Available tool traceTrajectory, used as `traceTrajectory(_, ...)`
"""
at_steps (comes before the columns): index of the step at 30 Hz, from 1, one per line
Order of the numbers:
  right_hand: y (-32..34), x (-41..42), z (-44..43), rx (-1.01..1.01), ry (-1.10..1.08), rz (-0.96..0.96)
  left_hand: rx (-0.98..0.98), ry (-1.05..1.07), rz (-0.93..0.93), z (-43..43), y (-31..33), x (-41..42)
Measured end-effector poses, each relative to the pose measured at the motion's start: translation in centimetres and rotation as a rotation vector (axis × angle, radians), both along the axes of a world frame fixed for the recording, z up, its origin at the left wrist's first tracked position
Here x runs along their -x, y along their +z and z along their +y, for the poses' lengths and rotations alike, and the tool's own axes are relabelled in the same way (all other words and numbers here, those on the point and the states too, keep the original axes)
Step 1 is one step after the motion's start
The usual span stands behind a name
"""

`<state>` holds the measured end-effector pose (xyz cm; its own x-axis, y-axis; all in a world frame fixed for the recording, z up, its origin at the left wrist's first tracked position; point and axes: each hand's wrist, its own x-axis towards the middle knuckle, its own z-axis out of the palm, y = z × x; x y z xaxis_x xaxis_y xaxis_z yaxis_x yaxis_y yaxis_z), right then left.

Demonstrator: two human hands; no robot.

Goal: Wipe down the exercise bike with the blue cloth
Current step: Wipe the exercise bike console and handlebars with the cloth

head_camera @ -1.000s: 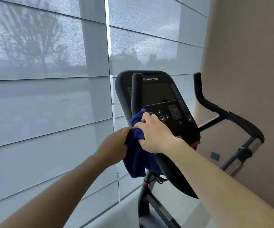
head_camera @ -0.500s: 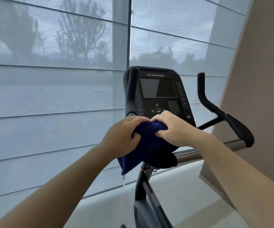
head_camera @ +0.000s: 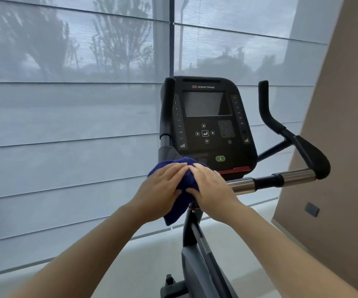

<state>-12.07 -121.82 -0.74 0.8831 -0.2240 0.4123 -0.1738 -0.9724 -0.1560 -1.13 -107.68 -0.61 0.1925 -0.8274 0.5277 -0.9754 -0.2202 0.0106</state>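
Observation:
The black exercise bike's console point(head_camera: 206, 117) faces me, with a dark screen and a keypad. Below its lower left corner a bunched blue cloth point(head_camera: 175, 211) lies over the middle of the handlebar, one end hanging down. My left hand point(head_camera: 161, 190) and my right hand point(head_camera: 210, 186) sit side by side on top of the cloth. Their fingers curve over it, their thumbs tuck against its near side, and the fingertips almost meet. The bar under the cloth is hidden.
A chrome bar point(head_camera: 244, 184) runs right to a black padded grip point(head_camera: 307, 155), close to the beige wall point(head_camera: 346, 147). A black upright grip point(head_camera: 166, 108) stands left of the console. The bike's post point(head_camera: 193, 233) drops to the pale floor. Window blinds point(head_camera: 66, 125) lie behind.
Both hands have slid with the cloth from the left upright grip down to the bar under the console. The console, previously partly covered, now shows in full.

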Motion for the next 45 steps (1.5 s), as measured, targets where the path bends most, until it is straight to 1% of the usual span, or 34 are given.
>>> traceTrajectory(6, -0.8, 4.0, -2.7, -0.064, 0.069, -0.067, -0.061, -0.005, -0.163, -2.5, -0.9, 3.4)
traceTrajectory(9, -0.6, 5.9, -4.9, -0.068, 0.046, -0.058, -0.049, 0.01, -0.244, -4.9, -1.3, 5.4)
traceTrajectory(11, -0.2, 6.4, -6.4, -0.07, 0.009, -0.029, -0.059, -0.019, -0.202, -6.7, -0.8, 6.2)
traceTrajectory(14, 0.3, 6.7, -7.6, -0.113, -0.033, -0.002, -0.132, -0.038, -0.032, -8.8, 0.2, 6.0)
traceTrajectory(16, 0.3, 6.5, -7.4, -0.125, -0.066, 0.035, -0.154, -0.016, 0.013, -9.4, 0.8, 5.7)
traceTrajectory(17, 0.1, 6.3, -7.2, -0.092, -0.091, 0.047, -0.156, -0.013, 0.022, -9.5, 0.8, 5.6)
traceTrajectory(19, -0.7, 5.9, -6.5, -0.017, -0.14, 0.025, -0.156, -0.009, -0.027, -9.6, 0.6, 5.7)
traceTrajectory(21, -1.8, 5.7, -5.8, -0.012, -0.187, -0.03, -0.145, 0.0, -0.154, -9.7, -0.3, 5.6)
traceTrajectory(22, -2.4, 5.6, -5.4, -0.024, -0.205, -0.062, -0.127, 0.002, -0.176, -9.7, -0.7, 5.5)
traceTrajectory(25, -2.9, 5.4, -4.4, -0.131, -0.215, -0.152, -0.081, -0.028, -0.178, -9.6, -1.2, 5.0)
traceTrajectory(29, -1.6, 5.8, -4.4, -0.335, -0.178, -0.177, -0.068, -0.09, -0.133, -9.3, -0.7, 4.9)
traceTrajectory(31, -1.4, 5.7, -4.3, -0.411, -0.177, -0.22, -0.053, -0.096, -0.122, -9.2, -0.5, 4.9)
traceTrajectory(33, -1.9, 5.6, -4.5, -0.386, -0.17, -0.274, -0.045, -0.099, -0.122, -9.2, -0.6, 4.8)
traceTrajectory(35, -2.7, 5.5, -5.0, -0.315, -0.152, -0.296, -0.053, -0.086, -0.148, -9.5, -0.7, 4.8)
traceTrajectory(40, -3.6, 5.9, -6.6, -0.18, -0.118, -0.265, -0.095, -0.043, -0.21, -10.5, -1.1, 5.2)
traceTrajectory(45, -3.7, 6.9, -8.6, -0.135, -0.115, -0.208, -0.107, -0.01, -0.215, -12.2, -1.3, 6.2)
